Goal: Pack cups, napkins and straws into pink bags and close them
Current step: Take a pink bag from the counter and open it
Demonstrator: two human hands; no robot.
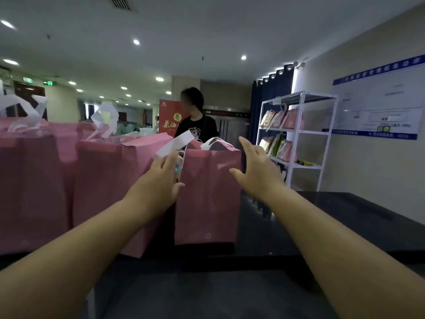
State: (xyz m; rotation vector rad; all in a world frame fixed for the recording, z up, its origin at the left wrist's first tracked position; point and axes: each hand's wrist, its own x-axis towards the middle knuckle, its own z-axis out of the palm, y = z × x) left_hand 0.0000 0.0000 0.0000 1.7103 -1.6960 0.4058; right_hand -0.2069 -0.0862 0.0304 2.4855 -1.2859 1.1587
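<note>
Pinching a white slip [176,143], the left grip [161,178] touches the upright pink bag [207,199] on the counter [345,215]; the right grip [257,171], released, flanks its other side. Steady both sides evenly before closing the mouth.

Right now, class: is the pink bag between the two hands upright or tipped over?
Upright. The pink bag stands on its base on the dark table, white handles on top.

Pink bags [99,180] wall off the counter's left, close beside the upright bag [207,199]. Open passage right of it, over the black counter [345,217].
</note>
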